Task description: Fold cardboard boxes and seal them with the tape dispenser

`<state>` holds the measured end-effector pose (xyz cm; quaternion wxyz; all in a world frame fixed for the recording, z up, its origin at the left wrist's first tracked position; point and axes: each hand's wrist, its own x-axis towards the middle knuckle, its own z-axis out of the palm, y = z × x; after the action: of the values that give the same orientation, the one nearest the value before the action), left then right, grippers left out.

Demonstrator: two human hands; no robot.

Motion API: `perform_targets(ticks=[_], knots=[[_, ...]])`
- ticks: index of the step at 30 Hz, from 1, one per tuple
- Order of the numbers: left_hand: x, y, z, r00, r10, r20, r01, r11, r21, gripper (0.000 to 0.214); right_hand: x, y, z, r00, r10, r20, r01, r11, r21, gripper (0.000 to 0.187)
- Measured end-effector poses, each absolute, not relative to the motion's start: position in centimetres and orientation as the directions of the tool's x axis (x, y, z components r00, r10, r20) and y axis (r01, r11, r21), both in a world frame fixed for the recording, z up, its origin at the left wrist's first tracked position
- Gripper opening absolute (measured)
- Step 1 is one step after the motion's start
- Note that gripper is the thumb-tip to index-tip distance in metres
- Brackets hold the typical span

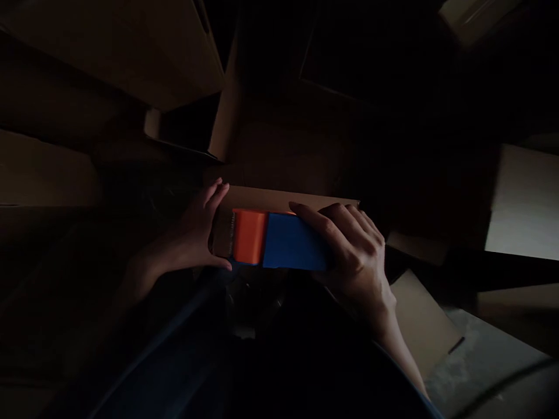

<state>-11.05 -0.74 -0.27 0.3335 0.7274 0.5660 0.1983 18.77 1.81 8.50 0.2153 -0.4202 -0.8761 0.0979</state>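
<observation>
- Orange and blue tape dispenser [297, 241], looks like hard plastic: smooth, rounded orange end, flat blue body. It's mid-view, between your hands, lengthwise over a narrow cardboard box [279, 196].
- Your right grip [358, 250] is closed on the blue end, index finger laid along the far edge. Likely there to steer it and to keep fingers off the toothed end.
- Fine serrated edge [232, 230] caps the orange end and faces your left hand.
- Your left grip [196, 233] is spread wide, fingers at the box's far edge, thumb near its near edge. Reads as bracing the box against sliding; can't tell if you're really squeezing it.
- Box is matte tan board, straight long edge, squared corner by your right knuckles. Most of its top is hidden under the dispenser, and you can't tell from this angle whether the two touch.
- What carries the box is lost in shadow.
- Big open carton [131, 52] upper left: stiff board, one panel angled out. Pale flat panel [524, 201] stands off right.
- Tan board piece [425, 320] lies lower right, next to a mottled grey patch [484, 355], perhaps floor.
</observation>
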Motion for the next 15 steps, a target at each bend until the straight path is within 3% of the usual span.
perform_targets(ticks=[3, 7, 10, 15], knots=[[-10.8, -0.6, 0.8, 0.412, 0.901, -0.138, 0.72, -0.229, 0.655, 0.159, 18.7, 1.7, 8.5, -0.548, 0.784, 0.291, 0.699, 0.62, -0.355, 0.05], [-10.3, 0.1, 0.5, 0.46, 0.886, -0.065, 0.652, -0.288, 0.701, 0.153, 18.8, 1.6, 8.4, -0.549, 0.786, 0.286, 0.708, 0.619, -0.34, 0.049], [-10.2, 0.4, 0.3, 0.454, 0.891, -0.024, 0.64, -0.308, 0.703, 0.146, 18.8, 1.7, 8.4, -0.551, 0.782, 0.291, 0.708, 0.623, -0.333, 0.049], [-11.1, 0.7, 1.8, 0.408, 0.909, -0.084, 0.675, -0.238, 0.698, 0.141, 17.3, 1.5, 9.0, -0.563, 0.774, 0.289, 0.722, 0.631, -0.285, 0.047]])
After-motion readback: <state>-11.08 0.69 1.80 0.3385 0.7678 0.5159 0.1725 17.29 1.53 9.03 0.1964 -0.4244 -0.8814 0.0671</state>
